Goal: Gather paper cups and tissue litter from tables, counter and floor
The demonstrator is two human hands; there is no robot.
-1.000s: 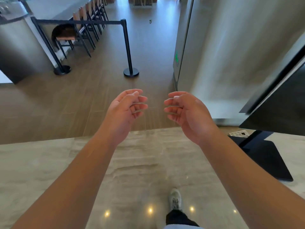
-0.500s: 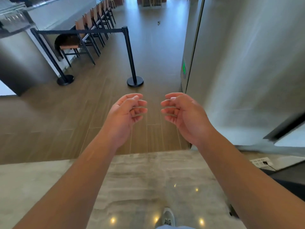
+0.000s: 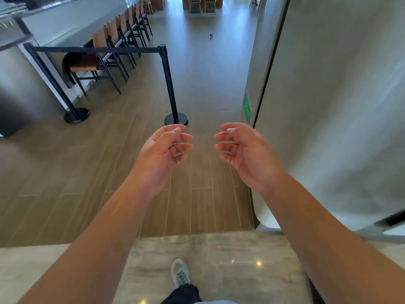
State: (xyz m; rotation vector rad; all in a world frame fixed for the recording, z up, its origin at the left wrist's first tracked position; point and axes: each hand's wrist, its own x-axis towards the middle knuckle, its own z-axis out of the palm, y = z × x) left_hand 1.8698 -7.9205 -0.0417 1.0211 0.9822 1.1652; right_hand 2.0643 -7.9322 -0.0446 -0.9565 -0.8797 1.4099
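Over a wood floor [image 3: 109, 172], left hand [image 3: 162, 154] and right hand [image 3: 245, 152] are hovering, fingers loosely curled, empty; likely walking toward distant litter [image 3: 211, 36], needing approach.

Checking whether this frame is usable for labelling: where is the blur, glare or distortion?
Head view: motion blur softens the right hand and grey wall; ceiling-light glare dots the polished stone floor; wide-angle bending tilts the barrier post; the small floor scrap is too tiny to identify.
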